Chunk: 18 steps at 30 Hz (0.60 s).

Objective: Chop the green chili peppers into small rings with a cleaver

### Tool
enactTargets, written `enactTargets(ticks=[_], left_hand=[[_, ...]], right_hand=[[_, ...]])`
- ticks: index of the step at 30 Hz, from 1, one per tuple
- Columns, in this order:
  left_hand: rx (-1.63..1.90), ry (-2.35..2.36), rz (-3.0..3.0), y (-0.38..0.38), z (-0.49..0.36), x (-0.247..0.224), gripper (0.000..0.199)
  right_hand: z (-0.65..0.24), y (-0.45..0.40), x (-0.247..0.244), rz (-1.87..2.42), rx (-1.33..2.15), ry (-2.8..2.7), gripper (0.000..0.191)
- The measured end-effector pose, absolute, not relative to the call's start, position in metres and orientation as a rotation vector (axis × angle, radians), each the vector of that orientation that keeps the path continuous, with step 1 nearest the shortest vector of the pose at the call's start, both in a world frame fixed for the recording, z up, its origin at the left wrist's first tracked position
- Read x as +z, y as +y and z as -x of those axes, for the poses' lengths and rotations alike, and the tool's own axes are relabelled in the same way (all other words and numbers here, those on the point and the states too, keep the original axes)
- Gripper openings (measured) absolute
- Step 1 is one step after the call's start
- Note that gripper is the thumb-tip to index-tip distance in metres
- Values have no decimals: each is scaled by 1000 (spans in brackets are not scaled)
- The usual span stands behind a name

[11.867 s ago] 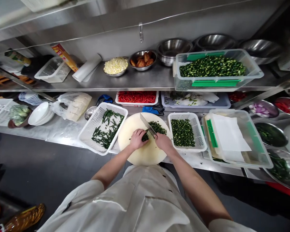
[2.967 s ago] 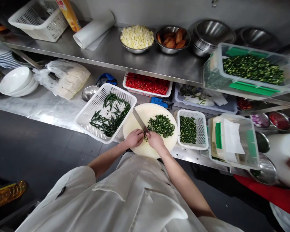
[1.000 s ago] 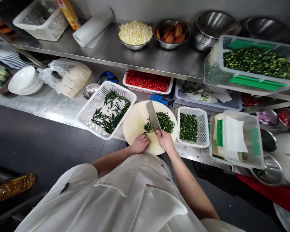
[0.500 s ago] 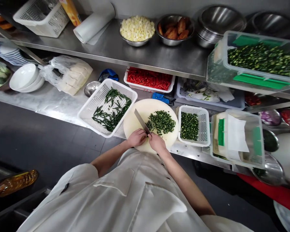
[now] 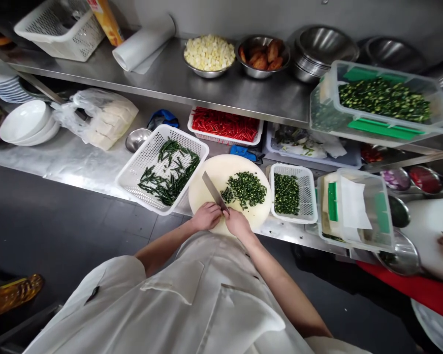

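Chopped green pieces are heaped on the round board, right of the knife. Its handle is gripped by closed fingers of the right hand; the left hand's fingers are curled beside the blade, anything under them hidden. More cut pieces are held in the small basket, just beside the board. Work judged well along but unfinished: uncut green pods are scattered in the large basket.
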<state>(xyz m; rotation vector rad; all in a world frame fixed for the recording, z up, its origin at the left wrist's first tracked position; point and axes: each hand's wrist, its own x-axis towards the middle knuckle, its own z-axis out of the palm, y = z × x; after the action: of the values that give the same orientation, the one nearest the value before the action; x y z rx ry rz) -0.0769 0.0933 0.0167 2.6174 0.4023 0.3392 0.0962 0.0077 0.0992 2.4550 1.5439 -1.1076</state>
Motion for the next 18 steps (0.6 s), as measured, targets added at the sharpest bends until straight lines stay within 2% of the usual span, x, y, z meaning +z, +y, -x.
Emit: enactTargets(ticks=[5, 11, 13, 18], left_hand=[[303, 406, -2561, 91, 83, 24, 20], [311, 320, -2457, 97, 105, 27, 16], [349, 319, -2440, 104, 108, 26, 16], [440, 368, -2423, 139, 77, 32, 17]], right_hand=[[-93, 1, 92, -2712, -1290, 1607, 37], [-93, -62, 81, -3233, -1422, 1162, 63], [-102, -91, 77, -3333, -1455, 975, 66], [-152, -134, 71, -3557, -1266, 663, 61]])
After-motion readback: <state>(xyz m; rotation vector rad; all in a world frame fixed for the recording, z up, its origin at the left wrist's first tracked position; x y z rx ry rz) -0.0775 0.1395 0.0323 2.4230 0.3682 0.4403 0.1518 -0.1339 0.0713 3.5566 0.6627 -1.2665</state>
